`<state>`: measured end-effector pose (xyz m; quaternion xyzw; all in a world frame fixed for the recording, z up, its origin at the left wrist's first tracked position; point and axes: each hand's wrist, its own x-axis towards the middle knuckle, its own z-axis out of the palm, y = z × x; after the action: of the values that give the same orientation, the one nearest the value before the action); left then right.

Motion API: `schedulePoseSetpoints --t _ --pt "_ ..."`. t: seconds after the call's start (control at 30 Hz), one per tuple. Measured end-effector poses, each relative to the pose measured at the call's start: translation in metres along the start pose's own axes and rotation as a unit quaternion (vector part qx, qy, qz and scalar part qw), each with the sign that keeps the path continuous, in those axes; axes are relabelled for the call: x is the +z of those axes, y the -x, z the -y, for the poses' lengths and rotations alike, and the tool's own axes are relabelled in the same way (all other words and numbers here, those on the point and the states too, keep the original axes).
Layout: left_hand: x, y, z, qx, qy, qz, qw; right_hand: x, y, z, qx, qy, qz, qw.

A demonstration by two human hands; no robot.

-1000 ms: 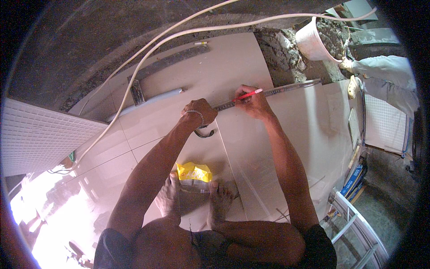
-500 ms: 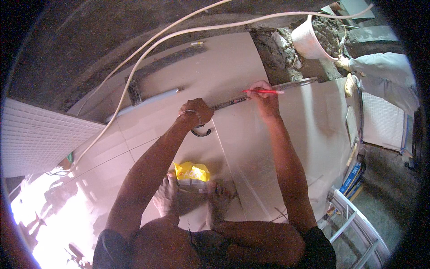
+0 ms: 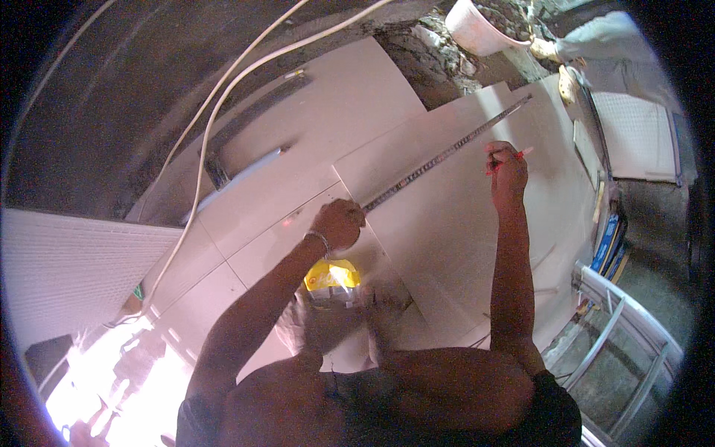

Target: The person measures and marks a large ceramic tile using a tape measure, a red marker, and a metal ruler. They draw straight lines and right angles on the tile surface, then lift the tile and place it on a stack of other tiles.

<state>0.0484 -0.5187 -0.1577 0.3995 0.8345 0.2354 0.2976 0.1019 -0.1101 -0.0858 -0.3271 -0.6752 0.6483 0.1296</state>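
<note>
right hand (image 3: 508, 167) now off tape (image 3: 447, 153), left hand (image 3: 339, 223) on

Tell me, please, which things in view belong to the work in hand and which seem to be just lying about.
Work in hand, it seems:
measuring tape, held in the left hand
red pen, held in the right hand
large floor tile below

Apparently lying about:
yellow packet
pale cable
ladder
pale bucket

One tape (image 3: 447, 154), one pen (image 3: 526, 152), apparently two cables (image 3: 275, 59).
</note>
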Motion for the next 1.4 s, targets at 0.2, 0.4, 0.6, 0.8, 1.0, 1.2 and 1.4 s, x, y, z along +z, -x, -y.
schedulePoseSetpoints --t 0.2,0.4,0.6,0.8,1.0,1.2,1.4 --pt "-0.024 0.019 -0.014 0.058 -0.004 0.101 0.993 -0.04 0.053 -0.036 -0.009 0.214 -0.189 0.958" --pt "-0.097 -0.033 0.034 -0.022 -0.033 0.32 0.947 -0.065 0.176 -0.021 0.07 0.578 0.09 0.808" --pt "-0.118 -0.101 0.029 0.064 -0.085 0.412 0.905 -0.116 0.265 0.01 0.217 0.525 -0.032 0.822" --pt "-0.13 -0.164 0.015 0.092 -0.079 0.502 0.857 -0.178 0.348 0.046 0.305 0.489 -0.16 0.801" --pt "-0.135 -0.179 0.008 0.053 -0.111 0.522 0.844 -0.172 0.385 0.058 0.331 0.501 -0.189 0.777" --pt "-0.151 -0.156 0.015 0.088 -0.105 0.506 0.851 -0.142 0.4 0.076 0.273 0.504 -0.212 0.792" --pt "-0.157 -0.138 0.014 0.084 -0.131 0.491 0.857 -0.114 0.398 0.09 0.227 0.493 -0.242 0.804"
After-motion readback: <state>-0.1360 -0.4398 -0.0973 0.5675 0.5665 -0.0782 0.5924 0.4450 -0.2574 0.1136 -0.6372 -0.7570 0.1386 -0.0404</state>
